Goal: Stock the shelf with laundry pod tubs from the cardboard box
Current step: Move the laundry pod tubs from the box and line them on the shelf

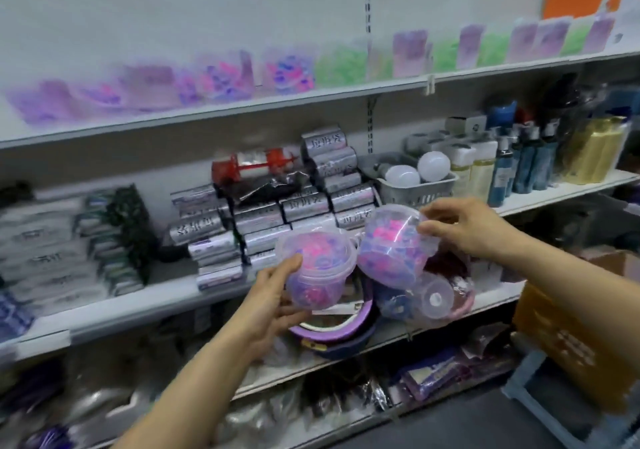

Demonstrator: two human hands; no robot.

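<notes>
Now — one tub [313, 272] per hand, left hand [273, 305] cupping underneath, right hand [464, 229] at rim.

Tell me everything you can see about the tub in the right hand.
The tub in the right hand is clear plastic with a clear lid, packed with pink, purple and blue pods. It is tilted, lid towards the upper left. The right hand pinches its upper right edge with the fingertips. It hangs in front of the middle shelf, close beside the tub in the left hand; whether they touch is unclear.
</notes>
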